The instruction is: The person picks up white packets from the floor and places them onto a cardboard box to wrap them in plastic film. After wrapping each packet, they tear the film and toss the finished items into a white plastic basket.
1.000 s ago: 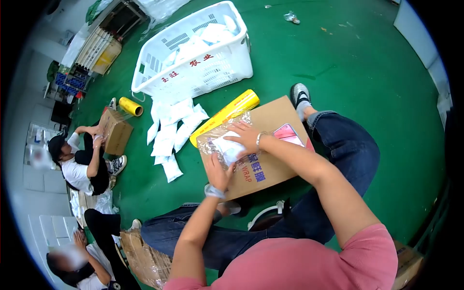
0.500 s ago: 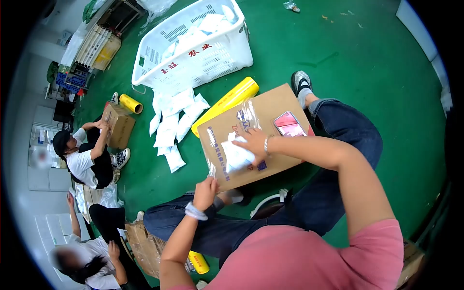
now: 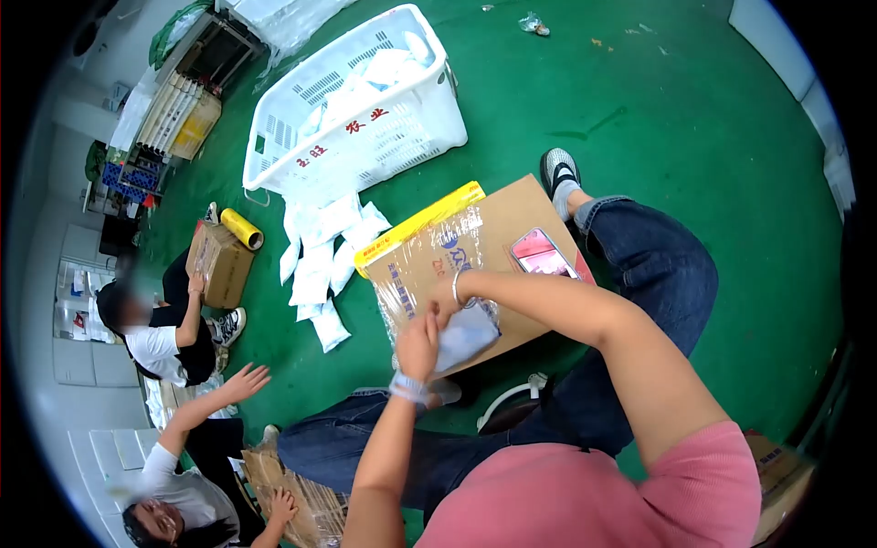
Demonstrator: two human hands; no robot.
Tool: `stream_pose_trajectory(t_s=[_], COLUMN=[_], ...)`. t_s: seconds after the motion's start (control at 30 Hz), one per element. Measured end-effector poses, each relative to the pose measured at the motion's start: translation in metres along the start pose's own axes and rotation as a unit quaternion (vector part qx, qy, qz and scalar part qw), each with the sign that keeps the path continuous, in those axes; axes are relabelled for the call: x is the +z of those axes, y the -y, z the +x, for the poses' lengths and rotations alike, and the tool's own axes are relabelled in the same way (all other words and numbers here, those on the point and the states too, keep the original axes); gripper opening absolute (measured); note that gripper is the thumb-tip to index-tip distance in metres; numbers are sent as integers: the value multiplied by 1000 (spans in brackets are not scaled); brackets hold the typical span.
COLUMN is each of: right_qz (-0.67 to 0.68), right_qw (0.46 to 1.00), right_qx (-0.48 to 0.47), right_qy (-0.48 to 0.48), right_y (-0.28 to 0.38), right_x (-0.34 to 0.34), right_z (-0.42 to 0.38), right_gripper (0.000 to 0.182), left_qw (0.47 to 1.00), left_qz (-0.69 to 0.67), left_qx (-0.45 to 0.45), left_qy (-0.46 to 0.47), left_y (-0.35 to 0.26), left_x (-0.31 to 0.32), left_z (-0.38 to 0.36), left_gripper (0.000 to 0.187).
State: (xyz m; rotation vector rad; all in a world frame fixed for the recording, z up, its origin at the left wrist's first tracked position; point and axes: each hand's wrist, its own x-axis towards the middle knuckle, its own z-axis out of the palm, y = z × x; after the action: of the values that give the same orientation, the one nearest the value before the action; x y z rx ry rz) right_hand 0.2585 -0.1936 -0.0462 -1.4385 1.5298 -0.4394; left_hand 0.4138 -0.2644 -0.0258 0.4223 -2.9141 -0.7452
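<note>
A cardboard box (image 3: 512,215) lies across my legs, with clear plastic film (image 3: 406,265) over its left part. The yellow film roll (image 3: 420,228) is along its far left edge. A white packet (image 3: 470,333) rests on the box near my hands and looks covered by film. My left hand (image 3: 417,345) is closed at the film beside the packet. My right hand (image 3: 445,297) bends in against it with curled fingers; what it grips is hidden. A phone with a lit pink screen (image 3: 544,253) lies on the box to the right.
Several white packets (image 3: 315,269) lie on the green floor, left of the box. Behind them stands a white crate (image 3: 402,137) holding more. To the left, one person (image 3: 160,342) sits by a carton (image 3: 219,265) and a yellow roll (image 3: 241,229); another person (image 3: 187,493) reaches over a film-wrapped carton (image 3: 297,498).
My right hand has left the packet's top and moved left to meet my left hand, which rose slightly. The roll now sits against the box, with film drawn over the packet. The nearer person's arm swung outward.
</note>
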Motion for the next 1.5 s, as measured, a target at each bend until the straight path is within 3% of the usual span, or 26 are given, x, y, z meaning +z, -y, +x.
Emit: stream_pose_trajectory(t_s=[0.03, 0.1, 0.13, 0.2, 0.27, 0.33, 0.4, 0.43, 0.47, 0.5, 0.6, 0.67, 0.73, 0.8, 0.87, 0.93, 0.97, 1.0, 1.03, 1.07, 1.13, 1.2, 1.27, 1.33, 1.47, 1.5], right_qz=[1, -89, -90, -296, -294, -297, -272, -272, -186, -100, -37, 33, 141, 157, 102, 67, 8, 1, -46, -97, -86, -141, -159, -134, -170, -144], right_qw=[1000, 968, 966, 889, 901, 910, 936, 936, 973, 993, 997, 997, 987, 986, 994, 977, 966, 967, 974, 973, 972, 962, 954, 920, 919, 920], right_qx=[0, 38, 42, -52, -52, -58, -26, -31, -2, 27, -12, -25, -30, -24, -29, -68, -85, -84, -18, 47, 30, 134, 178, 258, 282, 277], right_qy=[1, -232, -238, -346, -315, -283, -223, -220, -137, -56, -64, -61, 70, 43, -21, -188, -243, -239, -220, -204, -216, -192, -181, -261, -217, -236], right_y=[-3, -9, -10, -12, -24, -23, -12, -1, 12, 19, 7, 0, -1, -4, -10, -24, -29, -32, -34, -35, -31, -18, -14, -15, -24, -24], right_x=[7, 34, 51, 83, 84, 78, 63, 53, 45, 38, 46, 61, 72, 70, 60, 50, 50, 52, 54, 50, 38, 26, 14, 13, 8, 10], right_z=[2, -3, -14, -39, -38, -37, -39, -45, -54, -57, -61, -60, -57, -55, -41, -34, -29, -27, -23, -21, -18, -20, -7, 5, 15, 13], right_gripper=[53, 66, 66, 88, 95, 102, 103, 103, 102, 101, 94, 84, 76, 66, 61, 58, 41, 41, 32, 24, 21, 24, 26, 25, 24, 25], left_qw=[1000, 997, 997, 993, 985, 985, 992, 991, 973, 970, 913, 883, 849, 840, 889, 928, 929, 982, 995, 995, 982, 960, 951, 944, 970, 968], left_qz=[-1, 2, 1, 6, -5, -93, -87, -106, -122, -139, -270, -280, -287, -252, -102, -16, -24, 33, 91, -30, 44, 176, 203, 223, 122, 90], left_qx=[-1, -71, -65, 64, 81, 55, 0, -83, -165, -130, -140, -172, -204, -164, -170, -141, -140, -47, 47, 94, 162, 191, 195, 196, 149, 139], left_qy=[1, 35, 35, -97, -152, -131, -90, 3, 102, 149, 271, 335, 393, 452, 412, 346, 342, 178, 5, -16, 82, 104, 125, 144, 151, 189], left_y=[12, 39, 48, 59, 59, 64, 65, 58, 54, 50, 31, 17, 19, 28, 32, 35, 32, 29, 27, 28, -7, -28, -15, -5, -9, -11], left_x=[10, 30, 40, 58, 62, 59, 47, 38, 29, 18, -14, -25, -25, -21, -25, -26, -20, -10, -1, 17, 16, 5, 10, 14, 13, 9], left_z=[9, 25, 30, 31, 33, 36, 35, 31, 22, 15, -3, -16, -22, -17, 3, 22, 21, 19, 17, 7, -14, -25, -20, -20, -23, -29], left_gripper=[30, 22, 22, 20, 17, 18, 18, 21, 24, 26, 33, 38, 44, 55, 58, 45, 45, 39, 35, 41, 84, 102, 105, 107, 105, 105])
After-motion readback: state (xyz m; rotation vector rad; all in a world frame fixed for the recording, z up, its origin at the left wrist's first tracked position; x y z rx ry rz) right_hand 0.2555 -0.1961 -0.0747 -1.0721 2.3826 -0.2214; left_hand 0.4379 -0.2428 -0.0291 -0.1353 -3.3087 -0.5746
